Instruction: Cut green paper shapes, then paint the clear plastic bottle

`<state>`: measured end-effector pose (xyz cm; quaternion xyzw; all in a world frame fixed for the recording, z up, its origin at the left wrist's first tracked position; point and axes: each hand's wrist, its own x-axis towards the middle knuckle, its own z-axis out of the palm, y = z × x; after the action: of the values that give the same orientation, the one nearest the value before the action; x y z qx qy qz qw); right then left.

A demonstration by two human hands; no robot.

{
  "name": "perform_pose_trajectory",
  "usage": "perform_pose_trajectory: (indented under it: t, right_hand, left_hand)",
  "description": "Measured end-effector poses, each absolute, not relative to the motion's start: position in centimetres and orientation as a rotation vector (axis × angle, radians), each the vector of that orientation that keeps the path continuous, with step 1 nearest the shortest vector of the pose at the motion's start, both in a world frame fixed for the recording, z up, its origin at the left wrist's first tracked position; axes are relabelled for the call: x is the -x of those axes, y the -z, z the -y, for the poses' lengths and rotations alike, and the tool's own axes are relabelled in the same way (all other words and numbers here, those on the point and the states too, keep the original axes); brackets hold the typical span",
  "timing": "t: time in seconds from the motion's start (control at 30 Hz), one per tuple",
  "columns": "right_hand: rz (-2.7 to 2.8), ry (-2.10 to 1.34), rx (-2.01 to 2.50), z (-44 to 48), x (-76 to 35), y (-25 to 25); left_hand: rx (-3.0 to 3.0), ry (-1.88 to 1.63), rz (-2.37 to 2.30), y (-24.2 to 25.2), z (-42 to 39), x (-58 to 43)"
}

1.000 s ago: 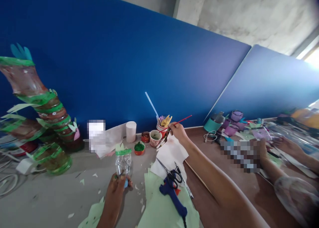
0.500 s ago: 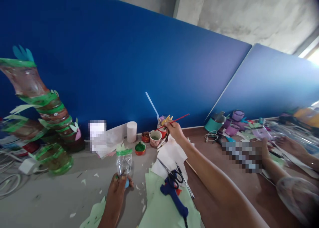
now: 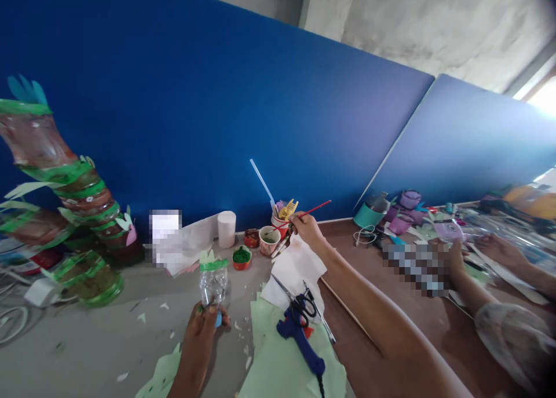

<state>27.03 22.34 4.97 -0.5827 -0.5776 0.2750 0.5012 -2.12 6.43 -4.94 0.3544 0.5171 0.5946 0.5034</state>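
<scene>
My left hand (image 3: 206,320) is wrapped round the neck end of a clear cut plastic bottle (image 3: 214,283). The bottle's rim is green, and a light blue cap (image 3: 218,319) shows at its lower end between my fingers. My right hand (image 3: 307,225) grips a thin red paintbrush (image 3: 316,207). Its tip is down at a paper cup (image 3: 269,248) with murky greenish liquid inside. Just left of that cup sits a small red pot of green paint (image 3: 242,257). Behind the brush stands a container of tools (image 3: 282,218), with a glue stick (image 3: 261,181) leaning out.
Scissors (image 3: 299,305) and a blue glue gun (image 3: 302,343) lie on green paper (image 3: 260,357). Painted bottles form a tall stack (image 3: 91,201) at left, near white cables (image 3: 17,322). Another person's hands (image 3: 456,259) hold purple craft pieces at right.
The brush tip has come down from the cup's rim area into the cup as my right hand shifts slightly. The left hand still holds the bottle, and the view has drifted a little.
</scene>
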Motion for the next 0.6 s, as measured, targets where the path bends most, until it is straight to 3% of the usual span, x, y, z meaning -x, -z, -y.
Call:
perform_pose_trajectory:
  t: [0.6]
  right_hand:
    - [1.407, -0.659, 1.416, -22.9, -27.5, -5.1]
  left_hand:
    - [-0.896, -1.387, -1.22, 5.4, -6.4, 2.3]
